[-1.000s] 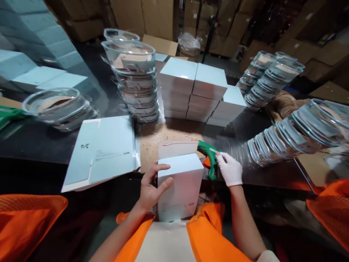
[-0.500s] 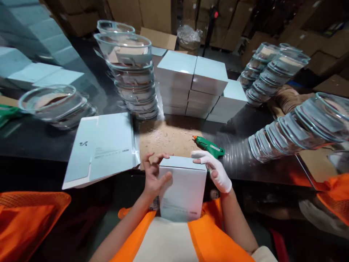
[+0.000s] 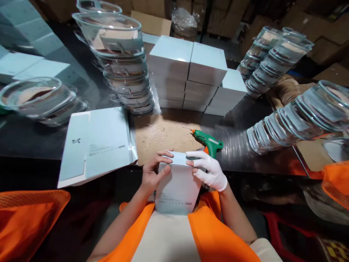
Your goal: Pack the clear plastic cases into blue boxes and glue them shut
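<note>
A small white cardboard box [image 3: 177, 185] stands upright close against my body at the table's front edge, with faint print low on its near face. My bare left hand [image 3: 156, 170] grips its upper left side, fingers over the top and thumb on the near face. On the upper right corner lies my right hand [image 3: 208, 170], in a white glove with some fingertips uncovered, its fingers bent over the top edge. Just beyond the right hand, a green glue gun [image 3: 208, 140] with an orange nozzle rests on the table. Flat printed box blanks [image 3: 98, 142] lie stacked to the left.
Closed white boxes [image 3: 188, 76] are stacked behind a brown board [image 3: 160, 134]. Tall nested glass bowls [image 3: 122, 65] stand at the left, lower glass bowls [image 3: 40, 98] farther left. More bowl stacks [image 3: 297, 116] lean at the right. Orange vests of people show at both sides.
My right hand has closed in onto the box's upper right edge, and my left fingers have settled over its top. The view has shifted slightly.
</note>
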`<act>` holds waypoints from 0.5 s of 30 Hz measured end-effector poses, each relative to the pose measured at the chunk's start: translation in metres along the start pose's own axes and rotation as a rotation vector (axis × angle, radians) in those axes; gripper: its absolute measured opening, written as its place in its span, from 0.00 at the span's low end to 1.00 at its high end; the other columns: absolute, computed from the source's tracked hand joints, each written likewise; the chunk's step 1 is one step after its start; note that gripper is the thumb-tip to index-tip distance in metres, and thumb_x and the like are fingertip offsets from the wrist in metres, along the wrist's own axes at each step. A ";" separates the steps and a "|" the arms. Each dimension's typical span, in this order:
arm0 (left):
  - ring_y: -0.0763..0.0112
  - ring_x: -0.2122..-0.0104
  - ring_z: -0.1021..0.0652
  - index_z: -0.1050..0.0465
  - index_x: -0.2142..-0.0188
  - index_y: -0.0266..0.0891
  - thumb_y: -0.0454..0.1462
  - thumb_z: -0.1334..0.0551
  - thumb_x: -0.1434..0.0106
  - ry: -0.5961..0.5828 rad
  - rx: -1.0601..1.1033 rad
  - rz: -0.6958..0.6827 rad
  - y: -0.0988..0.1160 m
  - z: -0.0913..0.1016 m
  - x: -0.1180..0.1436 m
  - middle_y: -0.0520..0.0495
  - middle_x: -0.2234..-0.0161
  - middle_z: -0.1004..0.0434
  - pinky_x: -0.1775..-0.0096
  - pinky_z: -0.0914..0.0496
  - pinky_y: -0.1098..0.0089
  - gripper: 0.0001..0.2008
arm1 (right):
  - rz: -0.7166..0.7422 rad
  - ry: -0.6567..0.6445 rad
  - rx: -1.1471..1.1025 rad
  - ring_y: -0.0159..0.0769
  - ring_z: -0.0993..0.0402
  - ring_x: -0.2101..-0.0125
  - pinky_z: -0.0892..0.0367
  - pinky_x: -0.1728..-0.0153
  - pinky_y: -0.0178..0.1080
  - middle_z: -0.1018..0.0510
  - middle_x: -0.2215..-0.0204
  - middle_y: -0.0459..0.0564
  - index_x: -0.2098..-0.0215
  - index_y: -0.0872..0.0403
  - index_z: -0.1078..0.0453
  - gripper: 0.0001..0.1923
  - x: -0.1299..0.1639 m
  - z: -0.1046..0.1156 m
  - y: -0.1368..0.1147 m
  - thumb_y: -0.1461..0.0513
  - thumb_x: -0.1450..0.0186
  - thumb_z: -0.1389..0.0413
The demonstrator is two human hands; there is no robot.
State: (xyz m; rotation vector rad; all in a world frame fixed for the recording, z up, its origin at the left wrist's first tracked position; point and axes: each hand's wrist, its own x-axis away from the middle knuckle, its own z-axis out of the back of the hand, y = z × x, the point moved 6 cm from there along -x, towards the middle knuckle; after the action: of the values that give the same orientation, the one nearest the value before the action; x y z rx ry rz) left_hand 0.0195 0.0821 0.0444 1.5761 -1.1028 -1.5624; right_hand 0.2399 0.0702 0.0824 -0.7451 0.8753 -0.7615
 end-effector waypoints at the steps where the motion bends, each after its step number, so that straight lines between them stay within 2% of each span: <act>1: 0.56 0.49 0.16 0.20 0.62 0.43 0.45 0.31 0.31 0.022 -0.023 0.007 0.001 0.005 -0.001 0.45 0.58 0.17 0.43 0.23 0.52 0.09 | -0.047 0.058 0.018 0.48 0.27 0.36 0.30 0.36 0.51 0.26 0.35 0.60 0.43 0.48 0.23 0.21 0.006 0.003 0.004 0.46 0.27 0.39; 3: 0.56 0.48 0.16 0.23 0.63 0.43 0.46 0.29 0.32 0.182 -0.057 0.009 0.007 0.023 -0.003 0.46 0.56 0.17 0.42 0.25 0.53 0.10 | -0.160 0.244 0.052 0.52 0.28 0.36 0.29 0.38 0.52 0.31 0.32 0.63 0.37 0.49 0.28 0.39 0.024 0.017 0.011 0.35 0.36 0.37; 4: 0.57 0.48 0.17 0.24 0.62 0.43 0.46 0.29 0.33 0.317 -0.054 -0.005 0.012 0.035 -0.004 0.48 0.56 0.17 0.41 0.25 0.53 0.11 | -0.220 0.329 0.059 0.52 0.25 0.40 0.26 0.41 0.51 0.29 0.35 0.64 0.38 0.51 0.28 0.44 0.035 0.024 0.013 0.31 0.39 0.37; 5: 0.59 0.48 0.17 0.26 0.60 0.44 0.46 0.28 0.33 0.472 -0.040 -0.028 0.017 0.046 -0.003 0.50 0.55 0.18 0.40 0.26 0.53 0.12 | -0.282 0.364 0.047 0.48 0.21 0.47 0.23 0.47 0.47 0.24 0.41 0.62 0.41 0.52 0.26 0.45 0.046 0.027 0.013 0.29 0.40 0.39; 7: 0.63 0.49 0.18 0.27 0.56 0.47 0.47 0.29 0.32 0.721 -0.022 -0.046 0.025 0.060 0.000 0.54 0.55 0.18 0.38 0.28 0.54 0.12 | -0.397 0.285 -0.031 0.40 0.21 0.63 0.22 0.58 0.41 0.18 0.58 0.55 0.53 0.53 0.21 0.41 0.062 0.018 0.009 0.28 0.40 0.42; 8: 0.64 0.49 0.19 0.28 0.53 0.50 0.48 0.31 0.31 0.785 -0.020 -0.028 0.026 0.061 0.002 0.56 0.55 0.19 0.38 0.27 0.55 0.12 | -0.449 0.201 -0.096 0.38 0.23 0.67 0.23 0.61 0.39 0.18 0.64 0.52 0.57 0.53 0.20 0.39 0.067 0.007 0.005 0.29 0.41 0.40; 9: 0.65 0.48 0.20 0.28 0.49 0.53 0.48 0.33 0.29 0.803 -0.020 0.012 0.024 0.059 0.002 0.57 0.53 0.19 0.38 0.27 0.55 0.13 | -0.497 0.134 -0.164 0.38 0.23 0.68 0.23 0.63 0.39 0.18 0.66 0.50 0.59 0.53 0.20 0.37 0.071 -0.004 0.002 0.30 0.42 0.37; 10: 0.66 0.48 0.20 0.29 0.44 0.57 0.49 0.35 0.28 0.791 -0.017 0.064 0.020 0.056 0.003 0.57 0.51 0.19 0.39 0.26 0.56 0.15 | -0.541 0.120 -0.221 0.38 0.23 0.68 0.23 0.63 0.38 0.18 0.67 0.50 0.60 0.54 0.20 0.34 0.073 -0.014 -0.001 0.33 0.42 0.34; 12: 0.64 0.51 0.20 0.31 0.37 0.60 0.49 0.34 0.29 0.718 -0.014 0.193 0.006 0.048 0.007 0.55 0.48 0.21 0.46 0.22 0.58 0.22 | -0.600 0.248 -0.255 0.36 0.24 0.70 0.24 0.66 0.37 0.18 0.69 0.49 0.61 0.54 0.20 0.28 0.075 -0.021 -0.004 0.39 0.40 0.32; 14: 0.63 0.56 0.20 0.24 0.40 0.54 0.48 0.28 0.35 0.648 -0.103 0.297 -0.008 0.046 0.015 0.51 0.50 0.20 0.55 0.21 0.63 0.25 | -0.607 0.382 -0.226 0.33 0.28 0.76 0.25 0.71 0.36 0.19 0.73 0.48 0.64 0.55 0.20 0.23 0.077 -0.019 -0.005 0.43 0.36 0.34; 15: 0.64 0.59 0.20 0.20 0.43 0.50 0.48 0.26 0.38 0.607 -0.181 0.318 -0.012 0.049 0.019 0.50 0.53 0.20 0.59 0.22 0.65 0.24 | -0.586 0.405 -0.216 0.33 0.29 0.77 0.26 0.72 0.36 0.19 0.74 0.49 0.64 0.56 0.20 0.22 0.077 -0.016 -0.006 0.45 0.35 0.35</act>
State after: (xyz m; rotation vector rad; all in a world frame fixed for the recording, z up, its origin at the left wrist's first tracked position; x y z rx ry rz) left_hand -0.0287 0.0757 0.0210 1.5139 -0.7924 -0.8590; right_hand 0.2574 0.0001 0.0508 -1.0813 1.1297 -1.3863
